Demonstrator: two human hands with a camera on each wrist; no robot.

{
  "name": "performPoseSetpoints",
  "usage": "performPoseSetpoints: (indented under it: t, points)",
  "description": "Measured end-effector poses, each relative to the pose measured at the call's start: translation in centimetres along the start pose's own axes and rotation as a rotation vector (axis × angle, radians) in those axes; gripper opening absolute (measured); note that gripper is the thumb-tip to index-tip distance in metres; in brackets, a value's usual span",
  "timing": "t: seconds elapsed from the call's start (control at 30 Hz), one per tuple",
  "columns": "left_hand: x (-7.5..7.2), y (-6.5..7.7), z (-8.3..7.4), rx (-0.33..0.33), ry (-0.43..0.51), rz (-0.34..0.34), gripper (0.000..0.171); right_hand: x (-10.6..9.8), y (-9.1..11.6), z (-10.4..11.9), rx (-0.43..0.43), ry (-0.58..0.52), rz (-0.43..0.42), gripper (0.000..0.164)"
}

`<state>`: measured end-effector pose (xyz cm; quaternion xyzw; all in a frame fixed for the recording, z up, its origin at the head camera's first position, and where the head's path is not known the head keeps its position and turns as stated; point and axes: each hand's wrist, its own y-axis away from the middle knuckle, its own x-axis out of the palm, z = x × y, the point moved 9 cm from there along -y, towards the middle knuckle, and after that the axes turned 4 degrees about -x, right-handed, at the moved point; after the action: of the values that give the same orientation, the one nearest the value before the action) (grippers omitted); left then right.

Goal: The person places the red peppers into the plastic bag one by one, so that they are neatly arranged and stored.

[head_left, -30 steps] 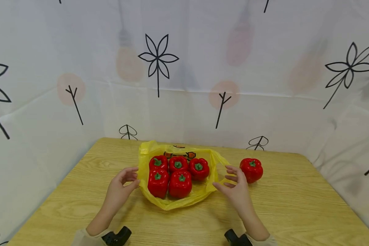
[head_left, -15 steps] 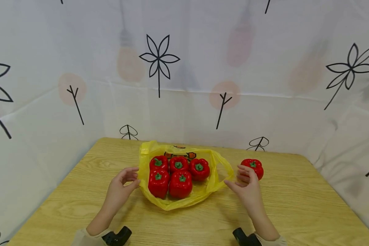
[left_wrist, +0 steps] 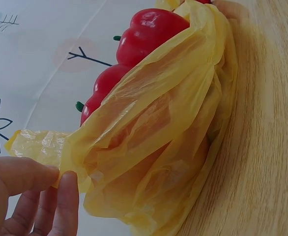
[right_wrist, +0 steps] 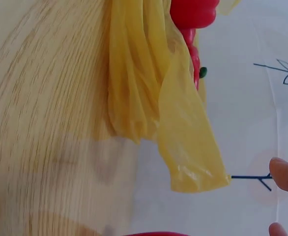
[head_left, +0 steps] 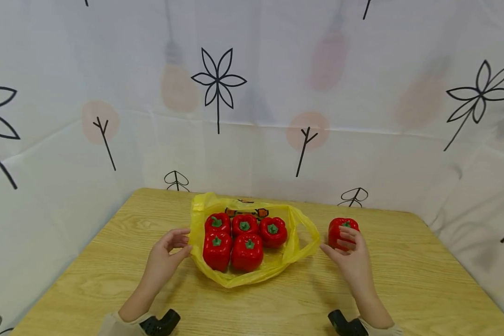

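Observation:
A yellow plastic bag [head_left: 293, 254] lies spread on the table with its mouth facing up. Several red bell peppers [head_left: 247, 256] with green stems stand inside it. At the bag's left edge is my left hand [head_left: 161, 256]; in the left wrist view its thumb and forefinger pinch the yellow film [left_wrist: 134, 152]. One more bell pepper [head_left: 335, 232] stands outside, to the right of the bag. My right hand [head_left: 354, 261] is in front of that pepper, fingers spread and partly covering it. Whether they touch it I cannot tell. The bag's right handle [right_wrist: 193, 147] hangs free of this hand.
The wooden table [head_left: 252, 310] extends around the bag. Behind it hangs a pale cloth [head_left: 252, 154] printed with plants and coloured circles. Dark wrist cameras [head_left: 164, 322] are strapped to both forearms.
My right hand has moved right, from the bag's right handle to the single bell pepper, leaving the handle behind. My left hand keeps its place at the bag's left edge.

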<state>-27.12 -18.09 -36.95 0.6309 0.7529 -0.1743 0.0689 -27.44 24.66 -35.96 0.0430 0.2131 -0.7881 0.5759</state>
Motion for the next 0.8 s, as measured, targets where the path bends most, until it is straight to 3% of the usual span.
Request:
performPoseSetpoints:
  t: [0.13, 0.47, 0.63, 0.8]
  points:
    - [0.0, 0.0, 0.0, -0.001, -0.001, -0.003, 0.033, -0.6, -1.1, -1.9, -0.019, 0.034, -0.014, 0.068]
    - [0.1, 0.0, 0.2, -0.014, 0.024, 0.005, 0.034, -3.4, -4.6, -9.4, -0.021, 0.172, -0.114, 0.081]
    - [0.1, 0.0, 0.2, -0.013, 0.020, 0.005, 0.034, -5.0, -5.8, -10.7, -0.034, 0.208, -0.123, 0.083]
    - [0.0, 0.1, 0.0, -0.006, 0.018, 0.005, 0.033, -5.7, -6.7, -10.6, -0.090, 0.214, -0.098, 0.083]
